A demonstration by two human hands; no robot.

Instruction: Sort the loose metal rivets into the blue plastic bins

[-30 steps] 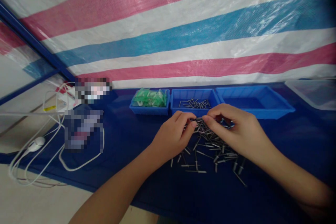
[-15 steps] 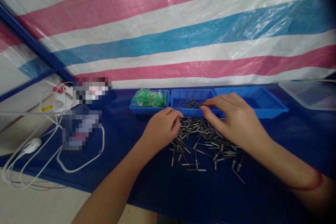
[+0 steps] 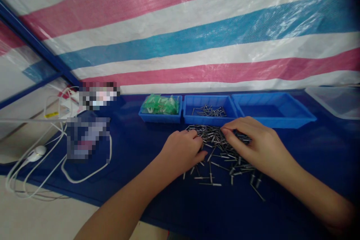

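Note:
A heap of silver blind rivets (image 3: 210, 135) lies on the dark blue table, with several strays spread nearer to me. My left hand (image 3: 182, 152) rests at the heap's left side. Its fingers are curled down among the rivets, the thumb stands a little apart, and whatever they hold is hidden. My right hand (image 3: 254, 144) is at the heap's right side, thumb and forefinger pinched together at the rivets; what is between the tips is too small to make out. Behind the heap, a blue bin (image 3: 208, 121) contains a small batch of rivets.
Left of that bin, another blue bin holds green-and-clear plastic packets (image 3: 160, 104). On the right stands a longer blue bin (image 3: 281, 122), then a clear plastic container (image 3: 334, 101). White cables (image 3: 84, 182) loop over the table's left side. A striped sheet (image 3: 180, 45) hangs behind.
My right hand has drawn back from the middle bin's edge down to the heap. My left hand has shifted slightly right and nearer to me. More of the bin's rivets show now.

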